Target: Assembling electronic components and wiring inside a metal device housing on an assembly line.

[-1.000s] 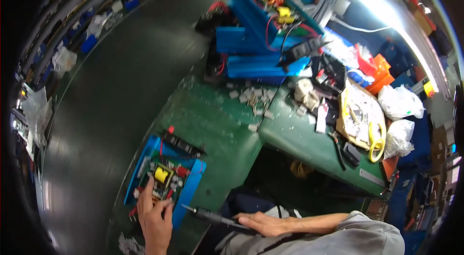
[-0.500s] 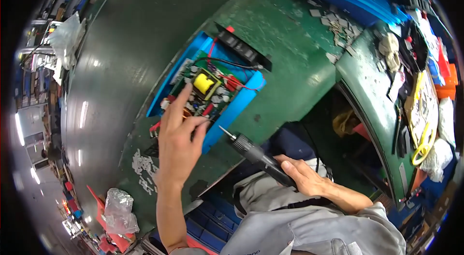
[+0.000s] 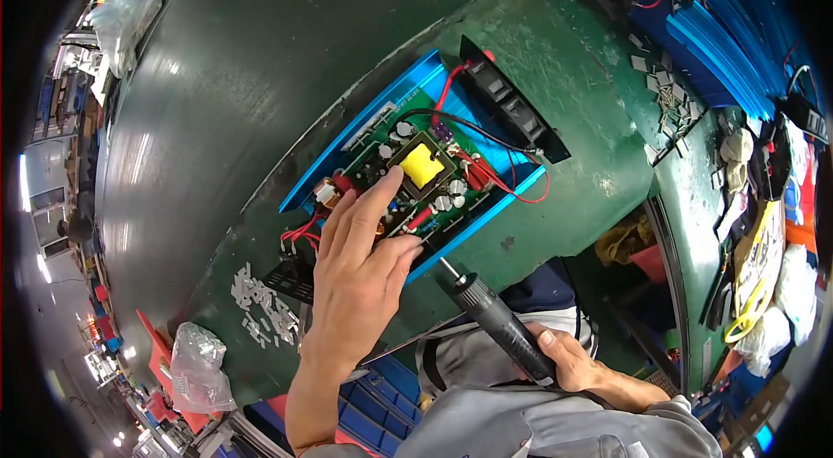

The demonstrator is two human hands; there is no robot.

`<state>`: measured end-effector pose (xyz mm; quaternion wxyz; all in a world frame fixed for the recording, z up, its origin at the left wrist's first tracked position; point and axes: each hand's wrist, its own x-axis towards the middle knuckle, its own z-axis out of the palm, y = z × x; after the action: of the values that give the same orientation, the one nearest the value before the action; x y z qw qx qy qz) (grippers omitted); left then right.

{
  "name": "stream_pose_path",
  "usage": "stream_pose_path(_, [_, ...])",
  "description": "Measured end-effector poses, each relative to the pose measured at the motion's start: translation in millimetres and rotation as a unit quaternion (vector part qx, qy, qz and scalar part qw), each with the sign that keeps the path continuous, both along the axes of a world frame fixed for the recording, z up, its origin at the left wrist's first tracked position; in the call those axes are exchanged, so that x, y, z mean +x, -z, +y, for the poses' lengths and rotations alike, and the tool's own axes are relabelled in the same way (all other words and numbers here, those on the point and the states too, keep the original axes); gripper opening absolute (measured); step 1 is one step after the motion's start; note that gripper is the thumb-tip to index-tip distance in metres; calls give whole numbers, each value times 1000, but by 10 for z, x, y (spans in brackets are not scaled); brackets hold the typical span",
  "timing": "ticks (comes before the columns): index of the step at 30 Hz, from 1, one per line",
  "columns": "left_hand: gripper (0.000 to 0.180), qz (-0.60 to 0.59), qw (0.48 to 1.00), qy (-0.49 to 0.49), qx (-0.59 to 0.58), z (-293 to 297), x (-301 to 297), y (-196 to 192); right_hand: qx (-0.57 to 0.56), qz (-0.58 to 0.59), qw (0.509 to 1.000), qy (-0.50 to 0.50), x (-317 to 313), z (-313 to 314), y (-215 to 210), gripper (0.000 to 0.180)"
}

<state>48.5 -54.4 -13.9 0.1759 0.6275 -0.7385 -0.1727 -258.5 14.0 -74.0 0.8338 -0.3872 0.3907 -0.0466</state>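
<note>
A blue metal housing [image 3: 512, 195] holds a green circuit board [image 3: 418, 102] with a yellow-wrapped transformer [image 3: 423, 165], capacitors and wires. My left hand [image 3: 357, 284] reaches over the board's near side. Its thumb and bent index finger are pinched together at the housing's near wall; whatever is between them is too small to make out. Another finger stretches to the transformer's edge. In my right hand [image 3: 568, 361] is a black electric screwdriver [image 3: 496, 317], gripped at its rear end. The bit points at the near wall, close to my left thumb but apart from it.
A black end panel [image 3: 512, 104] hangs on wires at the housing's far right end. Small grey pieces [image 3: 260, 306] lie at left beside a clear plastic bag [image 3: 200, 367]. More blue housings [image 3: 724, 33] stand at the back right. Yellow-handled scissors [image 3: 753, 310] lie at right.
The view has shifted, so the housing appears larger and farther right. My left hand keeps its pinch at the near wall. The screwdriver remains in my right hand, its bit still close to the housing.
</note>
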Motion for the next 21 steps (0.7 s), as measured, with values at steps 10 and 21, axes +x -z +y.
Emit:
stream_pose_path(10, [10, 0, 1000, 11, -17, -28, 6, 47, 24, -28, 999, 35, 3, 18, 48, 76])
stream_pose_path(21, [11, -3, 1000, -15, -17, 24, -17, 34, 18, -26, 999, -7, -72, 27, 102, 65])
